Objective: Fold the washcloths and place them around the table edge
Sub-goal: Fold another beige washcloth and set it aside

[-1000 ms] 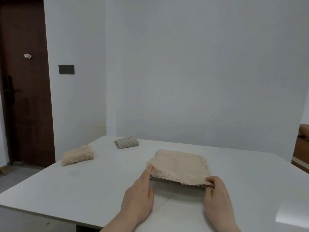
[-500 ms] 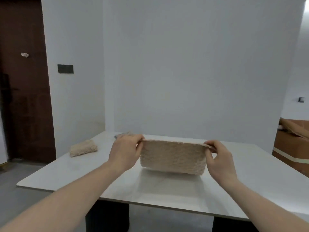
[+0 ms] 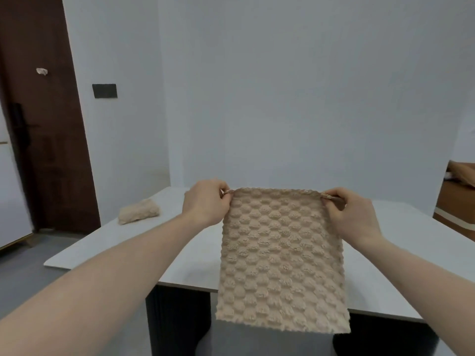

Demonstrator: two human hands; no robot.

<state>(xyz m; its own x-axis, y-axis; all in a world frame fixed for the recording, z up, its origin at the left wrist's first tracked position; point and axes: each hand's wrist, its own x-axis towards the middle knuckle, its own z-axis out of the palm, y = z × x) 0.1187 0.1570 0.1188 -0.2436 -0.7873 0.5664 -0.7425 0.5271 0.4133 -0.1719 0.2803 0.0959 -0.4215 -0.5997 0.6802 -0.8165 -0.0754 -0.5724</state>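
Observation:
A beige bubble-textured washcloth [image 3: 280, 258] hangs unfolded in the air in front of me, over the near edge of the white table [image 3: 128, 242]. My left hand [image 3: 205, 201] pinches its top left corner and my right hand [image 3: 352, 214] pinches its top right corner. A folded beige washcloth [image 3: 138, 214] lies near the table's left edge. The grey folded cloth seen earlier is hidden behind my left hand.
A dark wooden door [image 3: 38, 124] stands at the left, with a dark switch plate [image 3: 104, 90] on the wall beside it. Brown furniture [image 3: 457, 196] sits at the far right. The table's dark base [image 3: 177, 322] shows below its near edge.
Both hands picked the cloth off the table, raised it and let it drop open to full length. I have stepped back from the table.

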